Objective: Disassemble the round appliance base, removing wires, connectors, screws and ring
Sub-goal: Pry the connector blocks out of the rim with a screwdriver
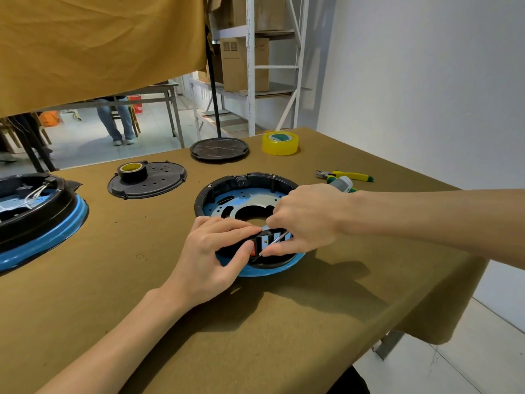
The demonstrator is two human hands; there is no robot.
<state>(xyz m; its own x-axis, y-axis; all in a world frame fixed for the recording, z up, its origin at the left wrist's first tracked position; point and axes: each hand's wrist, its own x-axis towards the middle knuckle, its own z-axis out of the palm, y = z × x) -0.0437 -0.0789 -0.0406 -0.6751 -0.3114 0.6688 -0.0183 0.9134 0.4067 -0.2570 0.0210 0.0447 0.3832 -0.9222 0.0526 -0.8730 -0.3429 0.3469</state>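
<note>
The round appliance base lies open side up near the middle of the table. The left hand grips its near rim, thumb beside a red switch. The right hand grips a screwdriver, tip at the switch. Pliers lie behind.

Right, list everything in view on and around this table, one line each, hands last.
round appliance base: one, black and blue, table centre
screwdriver: one, metal shaft, at the base's near rim
second base: one, black and blue, left edge
perforated cover: one, black, far left
black tape roll: one, on that cover
round stand foot: one, black, far edge
yellow tape roll: one, far right
pliers: one, yellow-green handles, right
left hand: grips near rim
right hand: holds screwdriver
</note>
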